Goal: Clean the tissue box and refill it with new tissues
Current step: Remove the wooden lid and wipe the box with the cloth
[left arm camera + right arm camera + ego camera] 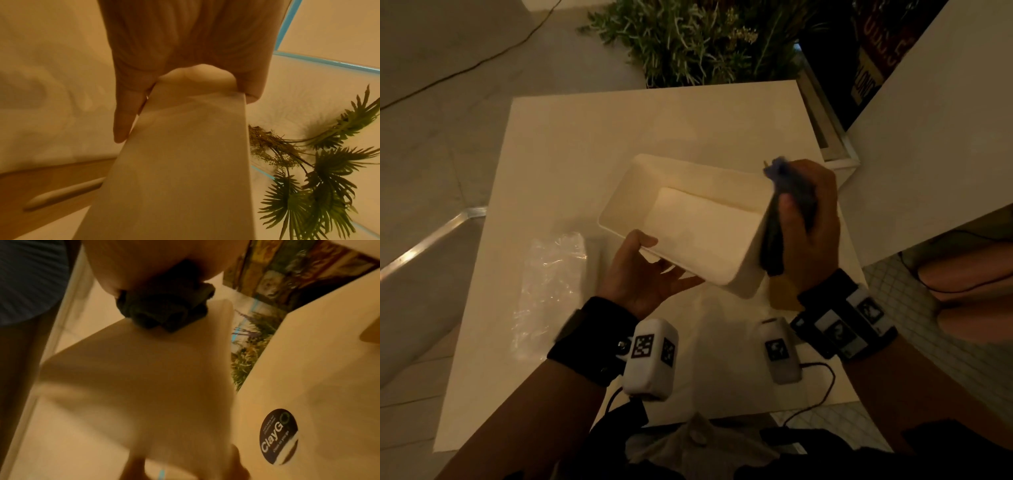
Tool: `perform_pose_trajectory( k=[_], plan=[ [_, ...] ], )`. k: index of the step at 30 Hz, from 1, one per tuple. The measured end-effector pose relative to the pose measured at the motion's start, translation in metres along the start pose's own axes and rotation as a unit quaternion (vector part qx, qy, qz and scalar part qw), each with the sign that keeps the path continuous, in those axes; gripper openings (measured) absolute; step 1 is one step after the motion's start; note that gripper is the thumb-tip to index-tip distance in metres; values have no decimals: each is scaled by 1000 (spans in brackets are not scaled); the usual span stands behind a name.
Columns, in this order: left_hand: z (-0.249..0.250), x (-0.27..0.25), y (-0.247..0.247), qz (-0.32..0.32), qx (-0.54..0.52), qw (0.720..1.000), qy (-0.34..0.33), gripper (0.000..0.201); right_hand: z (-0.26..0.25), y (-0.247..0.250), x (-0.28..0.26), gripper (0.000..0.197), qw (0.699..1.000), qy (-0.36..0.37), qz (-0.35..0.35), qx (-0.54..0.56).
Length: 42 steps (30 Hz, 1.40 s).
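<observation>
A: White rectangular plastic tissue box (688, 222): held above the white square table (558, 144), tilted, open side toward the head camera, interior empty.

B: Supports?

A: Left hand (643, 274) grips the near-left long wall, thumb inside the rim, fingers beneath. Right hand (808, 219) clasps a dark blue-grey folded cloth (774, 226) against the right end wall.

B: Surroundings?

A: Crumpled clear plastic wrap (551, 284) lies on the table, left of the box; green leafy plant (705, 41) stands beyond the far edge.
</observation>
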<state>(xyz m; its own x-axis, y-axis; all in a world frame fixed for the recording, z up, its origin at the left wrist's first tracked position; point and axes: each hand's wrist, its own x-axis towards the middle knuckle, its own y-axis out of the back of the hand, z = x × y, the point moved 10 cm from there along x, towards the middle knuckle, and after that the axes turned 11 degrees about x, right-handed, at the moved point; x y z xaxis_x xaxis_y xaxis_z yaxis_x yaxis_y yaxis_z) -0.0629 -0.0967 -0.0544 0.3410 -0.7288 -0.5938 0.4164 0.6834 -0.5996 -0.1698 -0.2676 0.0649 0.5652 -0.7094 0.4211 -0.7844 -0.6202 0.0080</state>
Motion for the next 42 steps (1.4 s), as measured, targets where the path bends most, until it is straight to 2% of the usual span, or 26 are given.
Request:
perform_pose_trajectory(
  k=[2, 3, 4, 5, 6, 7, 8, 10, 12, 15, 16, 19, 21, 23, 26, 29, 33, 35, 37, 38, 40, 41, 42],
  plan=[
    [1, -1, -1, -4, 56, 998, 0, 79, 52, 10, 7, 42, 974, -211, -4, 85],
    [3, 0, 1, 11, 78, 997, -7, 77, 69, 8, 3, 50, 952, -293, -50, 79],
    [6, 0, 1, 28, 97, 995, -18, 73, 73, 3, -4, 52, 936, -329, -116, 36],
    [10, 1, 0, 40, 115, 992, -32, 63, 70, -2, -9, 49, 928, -328, -174, -6],
    [14, 0, -1, 50, 135, 989, -42, 48, 59, -10, -11, 43, 930, -296, -213, -32],
    [16, -1, -2, 58, 148, 986, -47, 33, 42, -19, -13, 38, 939, -252, -234, -11],
    [16, -2, -2, 62, 155, 985, -46, 27, 20, -28, -16, 35, 945, -201, -257, 37],
    [13, -6, -1, 56, 169, 984, -30, 26, -3, -37, -23, 34, 943, -124, -297, 79],
    [7, -10, 1, 50, 183, 982, -13, 27, 14, -37, -21, 33, 942, -140, -304, 34],
    [-1, -12, 5, 45, 210, 977, 6, 27, 57, -28, -25, 36, 926, -238, -290, -44],
    [-3, -13, 8, 45, 214, 976, 13, 27, 60, -29, -26, 37, 920, -249, -299, -47],
    [-8, -15, 13, 40, 228, 972, 45, 27, 34, -43, -15, 42, 925, -190, -328, -40],
    [-15, -17, 13, 19, 244, 967, 70, 27, 25, -48, -2, 43, 933, -180, -311, -8],
    [-21, -20, 10, -3, 256, 963, 89, 25, 38, -46, 7, 40, 933, -244, -262, 46],
    [-27, -22, 11, -17, 258, 961, 97, 32, 68, -45, -3, 42, 903, -358, -223, 84],
    [-17, -17, 18, 7, 235, 970, 67, 31, 79, -44, -33, 34, 876, -405, -253, 73],
    [10, -11, 30, 60, 182, 982, 2, 33, 82, -28, -71, 49, 861, -428, -249, 116],
    [18, -9, 32, 78, 165, 983, -19, 39, 82, -19, -78, 57, 867, -425, -188, 180],
    [20, -7, 28, 91, 150, 984, -35, 55, 83, -13, -82, 60, 865, -419, -91, 261],
    [20, -5, 26, 105, 135, 984, -47, 61, 85, -12, -84, 68, 864, -414, -46, 283],
    [19, -6, 21, 148, 107, 980, -78, 60, 83, -15, -83, 76, 862, -403, 25, 306],
    [16, -6, 17, 160, 95, 979, -89, 60, 83, -15, -82, 65, 861, -402, 56, 308],
    [12, -6, 14, 164, 83, 978, -95, 61, 77, -13, -78, 44, 863, -392, 80, 308]
  ],
)
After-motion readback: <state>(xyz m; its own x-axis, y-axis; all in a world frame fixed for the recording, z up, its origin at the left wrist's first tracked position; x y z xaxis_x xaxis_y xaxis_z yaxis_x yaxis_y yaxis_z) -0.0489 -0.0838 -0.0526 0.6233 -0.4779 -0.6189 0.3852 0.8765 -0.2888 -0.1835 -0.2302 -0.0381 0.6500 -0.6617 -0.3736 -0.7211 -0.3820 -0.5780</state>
